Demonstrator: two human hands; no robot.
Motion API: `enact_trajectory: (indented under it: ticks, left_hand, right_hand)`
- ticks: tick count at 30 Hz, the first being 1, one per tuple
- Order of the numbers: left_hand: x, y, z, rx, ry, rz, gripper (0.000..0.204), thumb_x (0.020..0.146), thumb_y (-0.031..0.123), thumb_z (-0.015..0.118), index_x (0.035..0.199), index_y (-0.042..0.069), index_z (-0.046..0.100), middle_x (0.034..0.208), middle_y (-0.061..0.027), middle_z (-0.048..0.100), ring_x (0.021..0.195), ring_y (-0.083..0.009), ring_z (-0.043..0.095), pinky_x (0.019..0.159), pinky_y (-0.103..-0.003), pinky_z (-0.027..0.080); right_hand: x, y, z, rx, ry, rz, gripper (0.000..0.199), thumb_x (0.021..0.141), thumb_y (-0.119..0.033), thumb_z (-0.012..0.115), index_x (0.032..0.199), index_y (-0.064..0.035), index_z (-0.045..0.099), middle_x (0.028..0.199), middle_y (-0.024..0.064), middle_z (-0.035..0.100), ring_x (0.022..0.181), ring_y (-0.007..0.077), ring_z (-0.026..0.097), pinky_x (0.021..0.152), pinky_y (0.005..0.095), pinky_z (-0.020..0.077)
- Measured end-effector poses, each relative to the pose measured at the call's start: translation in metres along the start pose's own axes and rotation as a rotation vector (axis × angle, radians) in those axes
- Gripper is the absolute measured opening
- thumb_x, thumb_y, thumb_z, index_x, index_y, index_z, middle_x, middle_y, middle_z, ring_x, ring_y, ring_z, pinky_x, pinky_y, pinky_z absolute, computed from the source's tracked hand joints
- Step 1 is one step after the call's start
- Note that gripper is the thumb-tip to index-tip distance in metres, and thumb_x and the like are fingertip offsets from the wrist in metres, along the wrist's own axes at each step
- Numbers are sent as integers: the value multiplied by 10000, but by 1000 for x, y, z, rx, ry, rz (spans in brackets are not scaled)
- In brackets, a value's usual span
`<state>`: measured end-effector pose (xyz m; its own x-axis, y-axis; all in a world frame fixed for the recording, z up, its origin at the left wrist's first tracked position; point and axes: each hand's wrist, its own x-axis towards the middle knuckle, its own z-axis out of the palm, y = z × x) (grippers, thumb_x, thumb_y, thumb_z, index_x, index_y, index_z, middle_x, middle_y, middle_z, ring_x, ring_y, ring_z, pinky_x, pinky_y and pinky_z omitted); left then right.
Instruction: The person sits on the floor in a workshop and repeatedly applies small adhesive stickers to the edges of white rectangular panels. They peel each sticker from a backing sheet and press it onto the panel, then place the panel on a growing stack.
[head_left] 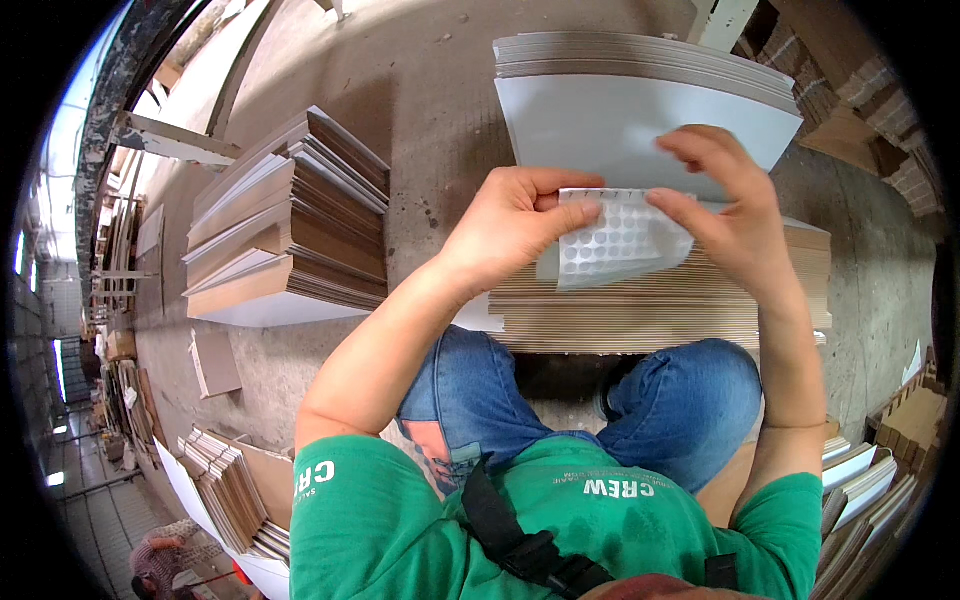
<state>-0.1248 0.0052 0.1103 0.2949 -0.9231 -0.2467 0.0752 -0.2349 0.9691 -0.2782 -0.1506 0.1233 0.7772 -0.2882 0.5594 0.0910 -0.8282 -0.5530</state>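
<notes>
My left hand (pixel 520 225) pinches the upper left edge of a sheet of round stickers (pixel 620 245), small silvery-grey dots in rows on a pale backing. At the sheet's top right corner is the thumb of my right hand (pixel 725 205); its other fingers stand apart, slightly blurred. The sheet hangs over a stack of cardboard panels (pixel 650 315) in front of my knees, brown edges upward. Just beyond the stack, a group of large white-faced panels (pixel 600 115) leans upright.
A fanned bundle of brown and white panels (pixel 290 230) stands on the concrete floor (pixel 440 110) to the left. More boards (pixel 225 490) are at lower left, and others (pixel 865 490) at lower right. Another person (pixel 165 560) is at the far lower left.
</notes>
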Motion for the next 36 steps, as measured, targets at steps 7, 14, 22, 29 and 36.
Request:
enact_trajectory:
  ticks: [7,14,22,29,36]
  left_hand:
    - [4,-7,5,4,-5,103,355,796,42,596,1128,-40,502,901,-67,623,838,-81,563,736,-210,449]
    - [7,-9,1,21,31,34,323,779,7,573,1093,-49,525,900,-58,609,782,-69,545,694,-205,437]
    - [14,-9,-8,-335,-28,-99,420,695,-54,564,1112,-77,515,951,-108,589,855,-139,562,765,-254,449]
    - [28,-13,-29,100,108,-41,557,670,-15,622,1207,-13,473,754,-31,578,654,-78,515,620,-197,407]
    - [114,-79,-144,1225,955,418,714,675,249,737,1229,-34,388,924,-137,609,781,-185,591,652,-266,460]
  right_hand:
    - [19,-19,36,-204,-224,-259,127,626,-28,578,748,-49,547,749,78,559,726,255,551,611,359,474]
    - [17,-22,49,-409,-211,-322,97,596,-51,579,681,-56,532,706,65,541,710,225,542,587,305,487]
    - [8,-17,62,-515,-101,-405,103,570,-83,563,661,-43,536,682,67,521,703,201,526,522,258,482]
    - [18,16,31,277,-466,77,166,728,-12,577,894,-10,589,834,42,589,767,183,569,613,276,491]
    - [12,198,12,1017,64,856,184,831,-74,544,973,37,581,853,69,611,764,151,584,697,261,505]
